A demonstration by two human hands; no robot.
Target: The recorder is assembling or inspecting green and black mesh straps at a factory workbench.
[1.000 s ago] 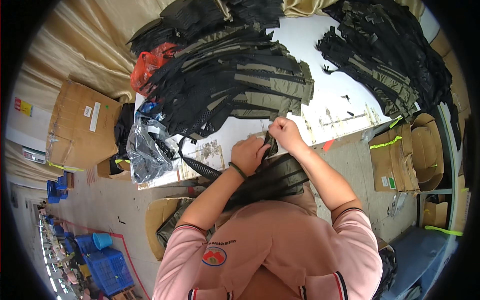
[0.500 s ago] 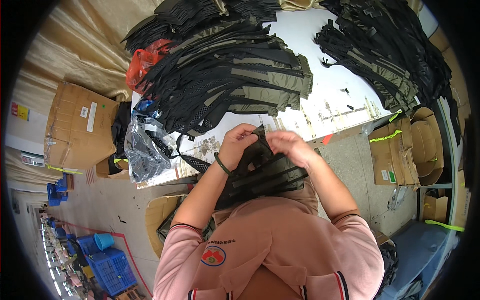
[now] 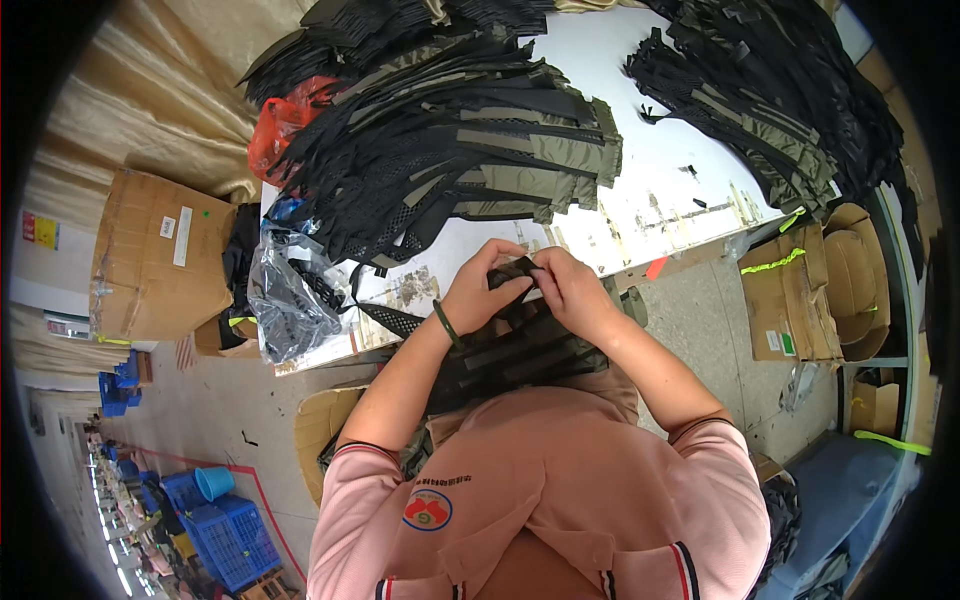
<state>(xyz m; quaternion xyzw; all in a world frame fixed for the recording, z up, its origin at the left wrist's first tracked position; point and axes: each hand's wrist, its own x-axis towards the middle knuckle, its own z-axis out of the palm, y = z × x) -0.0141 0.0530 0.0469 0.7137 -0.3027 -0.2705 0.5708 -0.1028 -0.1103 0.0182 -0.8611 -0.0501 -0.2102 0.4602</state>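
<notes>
Both my hands meet over my lap, at the near edge of the white table. My left hand, with a dark green bangle at the wrist, pinches the upper end of a black and olive fabric piece. Close against it, my right hand has thumb and fingers pressed together on the same piece. The rest of the dark fabric lies across my lap, and a mesh strip runs up from it onto the table. Fine detail between the fingertips is too small to make out.
A large pile of black and olive mesh pieces covers the table's left part; another dark pile is at right. A clear plastic bag and red bag lie at left. Cardboard boxes stand at both sides.
My right hand has moved left and in, from fingers spread beside the fabric to a pinch on it. The fabric's raised end now sits lower between both hands.
</notes>
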